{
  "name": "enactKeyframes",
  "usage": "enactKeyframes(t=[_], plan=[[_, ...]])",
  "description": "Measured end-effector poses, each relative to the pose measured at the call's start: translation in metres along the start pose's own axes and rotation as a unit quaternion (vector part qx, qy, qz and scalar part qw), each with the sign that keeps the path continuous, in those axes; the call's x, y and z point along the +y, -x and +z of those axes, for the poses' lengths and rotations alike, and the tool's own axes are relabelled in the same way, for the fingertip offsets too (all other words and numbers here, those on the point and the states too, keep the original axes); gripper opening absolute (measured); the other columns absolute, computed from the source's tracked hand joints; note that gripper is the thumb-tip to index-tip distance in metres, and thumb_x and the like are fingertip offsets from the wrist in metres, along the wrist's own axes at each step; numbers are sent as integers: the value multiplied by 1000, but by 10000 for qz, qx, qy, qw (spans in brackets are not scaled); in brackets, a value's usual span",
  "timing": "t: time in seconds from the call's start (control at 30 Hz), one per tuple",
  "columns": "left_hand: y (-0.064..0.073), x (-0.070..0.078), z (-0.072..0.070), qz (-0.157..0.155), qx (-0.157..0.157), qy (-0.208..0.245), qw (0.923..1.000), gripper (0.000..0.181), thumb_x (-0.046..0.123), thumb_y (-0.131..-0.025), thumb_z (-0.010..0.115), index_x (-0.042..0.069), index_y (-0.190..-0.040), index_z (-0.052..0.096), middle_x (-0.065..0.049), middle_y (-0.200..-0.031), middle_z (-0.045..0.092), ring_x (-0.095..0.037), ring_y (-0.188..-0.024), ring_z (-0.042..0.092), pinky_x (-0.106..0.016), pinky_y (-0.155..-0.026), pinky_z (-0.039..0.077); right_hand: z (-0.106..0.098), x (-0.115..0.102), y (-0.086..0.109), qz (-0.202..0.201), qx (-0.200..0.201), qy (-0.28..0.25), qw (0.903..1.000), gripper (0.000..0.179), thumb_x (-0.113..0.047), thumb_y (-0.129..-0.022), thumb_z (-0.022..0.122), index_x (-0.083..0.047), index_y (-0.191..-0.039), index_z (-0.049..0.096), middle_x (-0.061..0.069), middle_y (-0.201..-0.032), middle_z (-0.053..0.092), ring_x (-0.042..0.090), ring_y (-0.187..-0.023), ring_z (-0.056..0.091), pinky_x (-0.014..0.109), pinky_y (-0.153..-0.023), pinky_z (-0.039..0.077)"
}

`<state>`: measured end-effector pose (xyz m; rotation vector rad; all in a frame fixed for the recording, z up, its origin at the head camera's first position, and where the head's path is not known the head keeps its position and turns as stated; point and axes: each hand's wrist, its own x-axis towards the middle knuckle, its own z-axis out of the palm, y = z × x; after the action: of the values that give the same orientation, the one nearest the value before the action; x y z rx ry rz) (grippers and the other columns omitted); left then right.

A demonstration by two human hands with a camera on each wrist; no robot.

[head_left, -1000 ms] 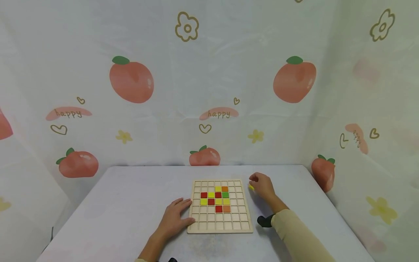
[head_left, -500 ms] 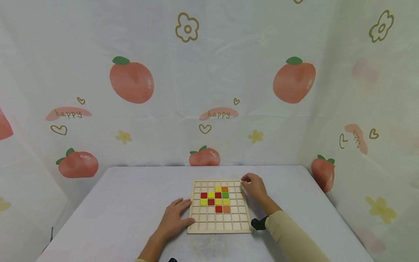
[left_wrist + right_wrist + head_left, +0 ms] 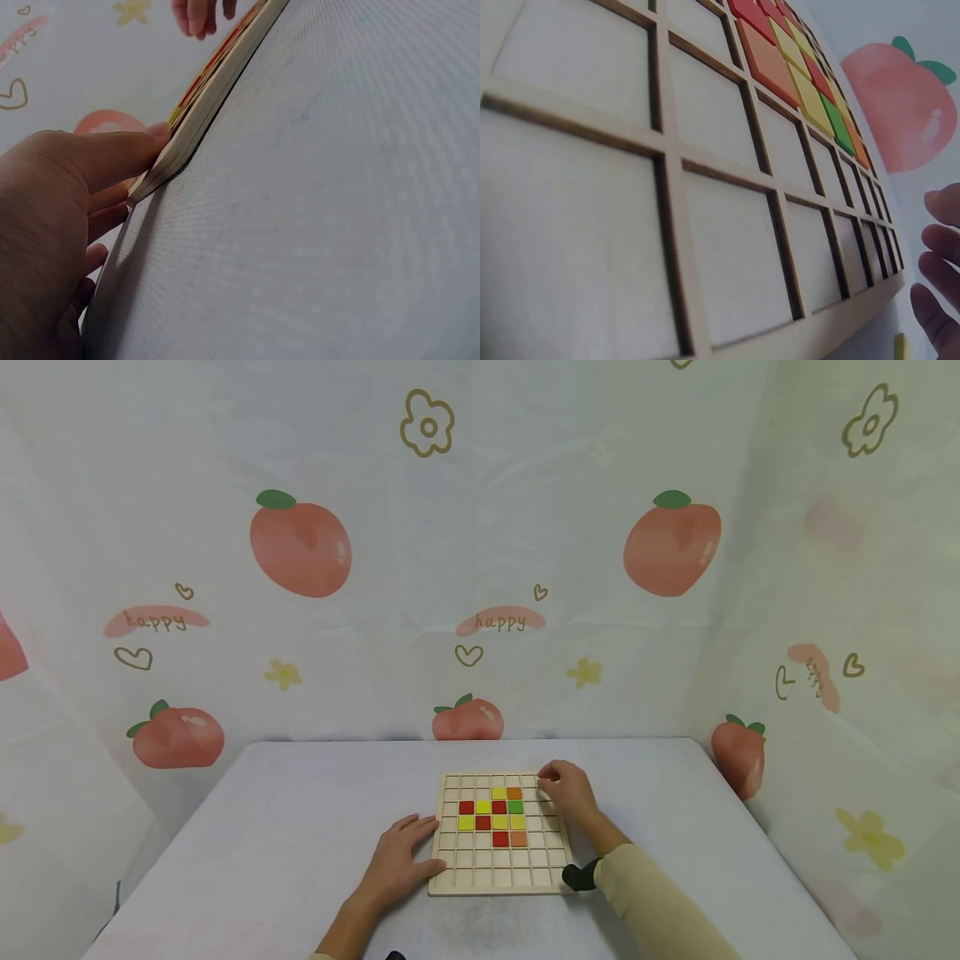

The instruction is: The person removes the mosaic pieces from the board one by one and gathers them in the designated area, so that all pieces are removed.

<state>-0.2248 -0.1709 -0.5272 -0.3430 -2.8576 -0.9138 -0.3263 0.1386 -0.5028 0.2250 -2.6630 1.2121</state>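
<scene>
A square wooden grid board (image 3: 481, 878) lies on the table, with several red, yellow, green and orange square tiles (image 3: 499, 822) in its middle cells. My left hand (image 3: 397, 857) rests against the board's left side, fingers stretched out. In the left wrist view its thumb (image 3: 124, 156) lies on the rim near the corner. Over the board's far right corner hovers my right hand (image 3: 567, 789), fingers loosely bent. The right wrist view shows the fingertips (image 3: 924, 264) just past the rim, nothing visible between them. A small yellow piece (image 3: 901, 346) is beside the board, below the fingers.
The white table (image 3: 300, 827) carries the board near its middle. Behind and to the sides hangs a pale curtain (image 3: 360, 527) printed with peaches, flowers and hearts. A black band end (image 3: 580, 877) at the right cuff overlaps the board's near right corner.
My right hand has moved left from the table on the right to above the board's far right corner. The yellow piece under it is now hidden in the head view. My left hand stays put.
</scene>
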Motion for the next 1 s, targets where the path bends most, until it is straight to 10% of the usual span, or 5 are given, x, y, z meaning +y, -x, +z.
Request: enactKeyframes(t=[1.0], plan=[[0,-2,0,45,10,48,10000,66,45,-78,75,13,-133,61,0,-135,58,-32,-134,39,-61,-105,30,25,-13,6,-315,-630,32,9975,24,-14,-87,73,-8,-109,71,3,-105,62,20,-89,58,37,-78,52]])
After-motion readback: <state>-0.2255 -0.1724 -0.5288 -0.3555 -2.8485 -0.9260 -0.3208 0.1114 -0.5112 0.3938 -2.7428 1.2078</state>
